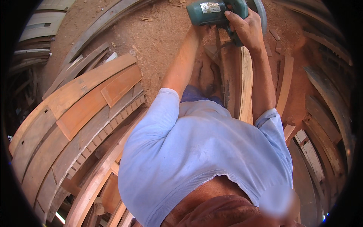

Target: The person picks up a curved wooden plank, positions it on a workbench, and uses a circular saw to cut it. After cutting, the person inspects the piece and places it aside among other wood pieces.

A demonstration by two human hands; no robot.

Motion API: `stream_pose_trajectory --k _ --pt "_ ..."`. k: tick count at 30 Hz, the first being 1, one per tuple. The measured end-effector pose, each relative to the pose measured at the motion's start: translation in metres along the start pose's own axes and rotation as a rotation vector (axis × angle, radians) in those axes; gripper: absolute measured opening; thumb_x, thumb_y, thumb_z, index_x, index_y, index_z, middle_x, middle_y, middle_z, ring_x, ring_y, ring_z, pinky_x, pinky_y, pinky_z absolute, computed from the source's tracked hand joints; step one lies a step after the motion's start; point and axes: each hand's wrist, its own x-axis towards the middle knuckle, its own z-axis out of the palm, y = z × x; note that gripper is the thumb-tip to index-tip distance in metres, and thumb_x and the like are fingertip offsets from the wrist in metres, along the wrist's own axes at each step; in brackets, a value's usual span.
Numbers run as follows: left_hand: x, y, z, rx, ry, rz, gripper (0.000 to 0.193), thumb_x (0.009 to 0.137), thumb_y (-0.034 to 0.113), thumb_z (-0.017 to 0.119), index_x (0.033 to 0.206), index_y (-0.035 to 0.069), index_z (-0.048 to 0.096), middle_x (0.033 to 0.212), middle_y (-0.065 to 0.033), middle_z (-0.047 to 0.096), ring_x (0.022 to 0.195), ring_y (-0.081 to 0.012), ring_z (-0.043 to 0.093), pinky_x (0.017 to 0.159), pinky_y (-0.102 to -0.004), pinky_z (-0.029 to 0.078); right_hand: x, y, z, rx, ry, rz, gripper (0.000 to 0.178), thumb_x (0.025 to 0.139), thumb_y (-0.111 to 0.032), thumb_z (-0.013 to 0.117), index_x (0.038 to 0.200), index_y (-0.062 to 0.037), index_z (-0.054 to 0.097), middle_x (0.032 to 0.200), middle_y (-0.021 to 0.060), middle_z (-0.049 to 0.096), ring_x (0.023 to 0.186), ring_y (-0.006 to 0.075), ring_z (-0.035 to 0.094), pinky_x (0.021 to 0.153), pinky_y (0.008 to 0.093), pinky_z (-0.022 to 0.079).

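Observation:
A green circular saw [207, 12] with a grey rounded blade guard [259, 17] is at the top edge of the view. My right hand [247, 28] is wrapped round its handle, thumb on the upper side. My left hand [199, 31] is beside the saw's motor housing; the housing hides most of its fingers, so its grip does not show. Below the saw, a long wooden board [246, 83] with a pale face runs toward me, beside a darker brown plank [229, 72]. The blade's contact with the wood is hidden.
At left lies a stack of wooden panels [81, 104], with long beams [102, 174] below it. Several weathered planks [327, 102] lie along the right. A curved-looking long board [94, 28] is on the brown, sawdust-covered ground [159, 41], which has wood scraps [275, 35].

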Motion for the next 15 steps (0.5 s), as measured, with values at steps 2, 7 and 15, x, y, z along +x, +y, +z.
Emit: stream_pose_trajectory --k 2,7,15 --pt "0.007 0.008 -0.003 0.008 0.011 0.006 0.041 0.101 0.03 0.071 0.136 0.014 0.059 0.131 -0.0022 0.066 0.12 -0.0188 0.065 0.104 -0.039 0.056 0.013 -0.014 -0.003 0.035 -0.072 0.022 0.043 0.095 -0.027 0.075 0.127 0.0002 0.067 0.097 0.0053 0.069 0.086 0.0119 0.063 0.078 0.03 0.051" --pt "0.002 0.045 -0.006 0.008 0.079 0.033 0.038 0.102 0.03 0.069 0.135 0.014 0.06 0.129 -0.0018 0.066 0.12 -0.0189 0.065 0.103 -0.0395 0.055 0.021 -0.057 0.007 0.154 -0.123 -0.169 0.05 0.095 -0.028 0.074 0.132 0.0032 0.064 0.112 0.0093 0.071 0.1 0.0174 0.066 0.09 0.0346 0.054" --pt "-0.09 0.101 0.03 -0.055 0.253 0.044 0.032 0.105 0.03 0.062 0.132 0.013 0.061 0.125 -0.0018 0.068 0.117 -0.0195 0.066 0.102 -0.0415 0.055 -0.041 -0.062 0.063 0.135 -0.26 -0.127 0.036 0.092 -0.015 0.076 0.122 0.0027 0.066 0.095 0.0066 0.069 0.084 0.0137 0.066 0.076 0.0319 0.056"
